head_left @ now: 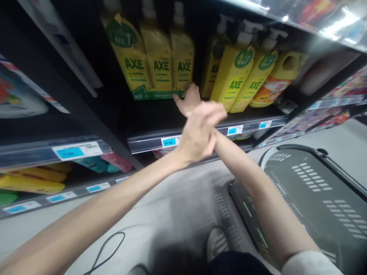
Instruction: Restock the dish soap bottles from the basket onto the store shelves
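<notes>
My right hand [189,100] reaches into the shelf with thumb and fingers apart, at the lower right corner of a yellow three-bottle AXE dish soap pack [160,70] with a green base strip. Whether its fingertips touch the pack I cannot tell. Over my right wrist crosses my left hand [199,131], blurred, its fingers stretched out to the right and nothing visible in them. To the right of both hands stand yellow AXE pump bottles [232,82], some with round green tags.
Blue-and-white price tags [171,141] line the shelf edge [200,133]. An orange-labelled yellow jug [271,86] stands farther right. On the floor at the right is a grey shopping basket [309,194]. A thin black cable [110,244] loops at lower left, near my shoe [217,242].
</notes>
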`<state>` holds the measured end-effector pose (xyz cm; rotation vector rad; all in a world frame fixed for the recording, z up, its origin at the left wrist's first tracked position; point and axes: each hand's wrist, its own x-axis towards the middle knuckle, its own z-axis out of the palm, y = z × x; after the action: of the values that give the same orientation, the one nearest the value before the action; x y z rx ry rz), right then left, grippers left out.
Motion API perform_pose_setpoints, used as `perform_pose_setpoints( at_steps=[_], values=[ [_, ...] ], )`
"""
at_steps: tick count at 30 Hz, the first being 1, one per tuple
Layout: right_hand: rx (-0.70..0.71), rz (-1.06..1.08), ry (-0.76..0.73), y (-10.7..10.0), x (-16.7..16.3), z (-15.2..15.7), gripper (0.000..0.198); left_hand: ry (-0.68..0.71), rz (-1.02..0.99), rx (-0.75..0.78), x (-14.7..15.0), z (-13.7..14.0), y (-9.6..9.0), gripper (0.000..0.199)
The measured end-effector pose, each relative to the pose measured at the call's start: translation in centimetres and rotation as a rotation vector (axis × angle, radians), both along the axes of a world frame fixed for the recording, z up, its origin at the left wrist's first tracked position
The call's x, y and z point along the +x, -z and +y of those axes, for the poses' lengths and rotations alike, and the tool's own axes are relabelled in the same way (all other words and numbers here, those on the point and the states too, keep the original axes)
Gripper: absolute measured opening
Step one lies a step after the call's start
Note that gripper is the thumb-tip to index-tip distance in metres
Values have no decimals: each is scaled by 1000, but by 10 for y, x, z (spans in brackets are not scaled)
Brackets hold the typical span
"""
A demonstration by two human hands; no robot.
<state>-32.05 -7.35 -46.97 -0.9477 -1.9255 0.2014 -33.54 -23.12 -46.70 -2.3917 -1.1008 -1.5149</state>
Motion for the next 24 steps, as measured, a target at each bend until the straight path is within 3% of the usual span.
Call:
perform_pose_setpoints(
  at_steps=[5,9,11,14,18,21,24],
  values=[
    [-97,-213,-28,-3,28,-79,22,627,483,378,29,-62,70,19],
    [76,-424,-175,-35,103,-121,16,805,562,297,39,-97,105,15],
    [137,-510,-152,-53,153,-126,16,855,566,223,42,-106,116,14],
    [156,-499,141,-70,227,-120,16,938,583,120,48,-110,128,19],
    [216,-192,741,-54,315,-111,23,975,624,-82,51,-110,142,26],
    [158,-67,892,-24,376,-115,33,928,649,-33,46,-113,151,27],
    [4,-190,945,6,426,-131,36,902,624,-25,38,-118,163,28]
  ],
)
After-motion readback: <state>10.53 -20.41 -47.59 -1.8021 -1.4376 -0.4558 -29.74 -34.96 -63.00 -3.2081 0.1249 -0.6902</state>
